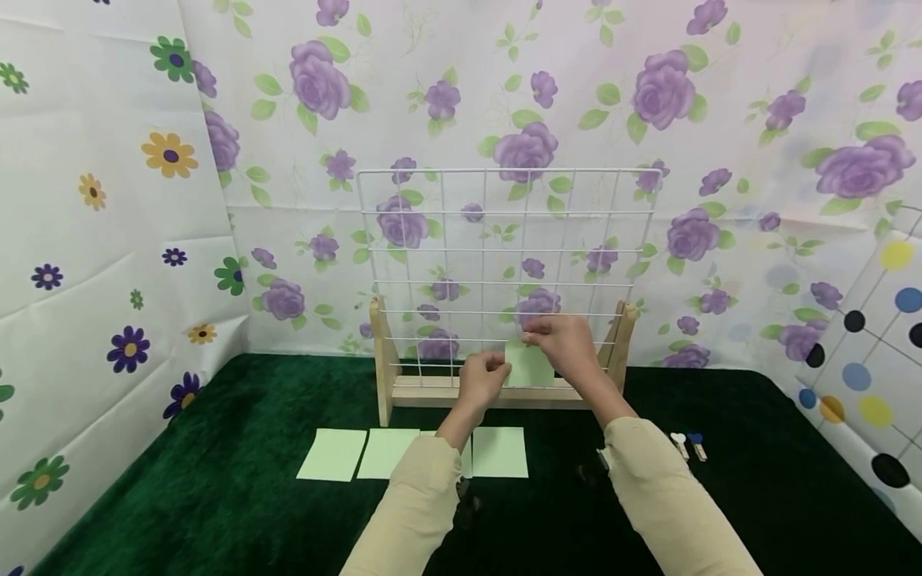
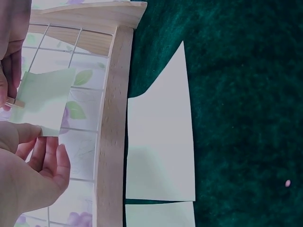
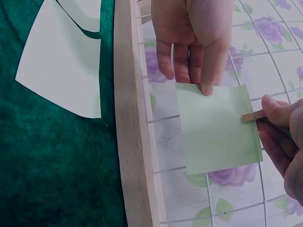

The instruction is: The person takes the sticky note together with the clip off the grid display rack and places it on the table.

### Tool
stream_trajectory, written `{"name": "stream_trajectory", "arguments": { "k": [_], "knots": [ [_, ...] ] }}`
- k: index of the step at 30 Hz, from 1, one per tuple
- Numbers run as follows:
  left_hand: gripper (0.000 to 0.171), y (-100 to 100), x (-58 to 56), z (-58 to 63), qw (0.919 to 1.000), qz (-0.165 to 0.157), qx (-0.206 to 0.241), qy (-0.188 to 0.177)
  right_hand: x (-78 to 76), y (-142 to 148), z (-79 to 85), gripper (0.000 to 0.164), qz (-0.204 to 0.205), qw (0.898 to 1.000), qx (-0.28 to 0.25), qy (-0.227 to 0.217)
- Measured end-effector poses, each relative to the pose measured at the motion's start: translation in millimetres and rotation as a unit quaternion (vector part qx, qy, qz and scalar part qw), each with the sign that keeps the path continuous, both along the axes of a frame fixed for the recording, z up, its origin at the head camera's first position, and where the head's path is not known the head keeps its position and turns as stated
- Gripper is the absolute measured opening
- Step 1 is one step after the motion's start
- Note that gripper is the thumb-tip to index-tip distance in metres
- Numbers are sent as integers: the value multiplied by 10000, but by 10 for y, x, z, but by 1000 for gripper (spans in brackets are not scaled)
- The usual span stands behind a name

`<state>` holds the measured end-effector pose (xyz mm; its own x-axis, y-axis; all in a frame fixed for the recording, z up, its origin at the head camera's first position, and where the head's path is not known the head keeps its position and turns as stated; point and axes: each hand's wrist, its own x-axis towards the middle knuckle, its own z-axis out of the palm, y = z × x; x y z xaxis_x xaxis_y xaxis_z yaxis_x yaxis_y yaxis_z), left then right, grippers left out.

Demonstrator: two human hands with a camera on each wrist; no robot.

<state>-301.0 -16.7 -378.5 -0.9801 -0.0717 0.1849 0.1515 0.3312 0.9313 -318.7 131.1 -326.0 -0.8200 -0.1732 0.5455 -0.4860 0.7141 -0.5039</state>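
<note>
A pale green square of paper (image 1: 531, 368) stands against the lower part of a white wire grid (image 1: 504, 214). My left hand (image 1: 481, 382) pinches its left edge between thumb and fingers. At the paper's top edge, my right hand (image 1: 567, 346) pinches a small wooden clothespin (image 3: 249, 117), whose tip overlaps the paper. The left wrist view shows the same clothespin (image 2: 17, 102) partly hidden by the right fingers. More pale green sheets lie in a row in front of the grid, among them a left one (image 1: 331, 454) and a right one (image 1: 500, 453); my left forearm covers part of the row.
The grid stands in a wooden base (image 1: 425, 395) with uprights at both ends. Two small clothespins, one with a white top (image 1: 679, 445) and one with a blue top (image 1: 696, 446), lie at the right on the dark green cloth (image 1: 238, 448). Flowered sheets (image 1: 446, 80) hang behind.
</note>
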Motion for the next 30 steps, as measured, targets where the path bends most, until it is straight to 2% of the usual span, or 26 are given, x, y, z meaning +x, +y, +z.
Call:
{"name": "stream_trajectory", "arguments": {
  "k": [7, 13, 19, 25, 30],
  "knots": [
    [14, -22, 3, 3, 10000, -34, -62, 62, 8, -27, 22, 16, -44, 9998, -203, 65],
    [15, -50, 11, 4, 9999, -109, -83, 42, 26, -17, 7, 16, 126, 9981, -599, -97],
    [17, -113, 34, 15, 9998, -175, -85, 4, 44, 53, -26, 18, 310, 9965, -774, 102],
    [18, -169, 54, -28, 9997, -93, 115, -194, 75, 149, -44, 19, 283, 9967, -767, 33],
    [19, -212, 85, -40, 9987, -139, 272, -412, 126, 196, -54, 19, 321, 9976, -512, 324]
  ]
}}
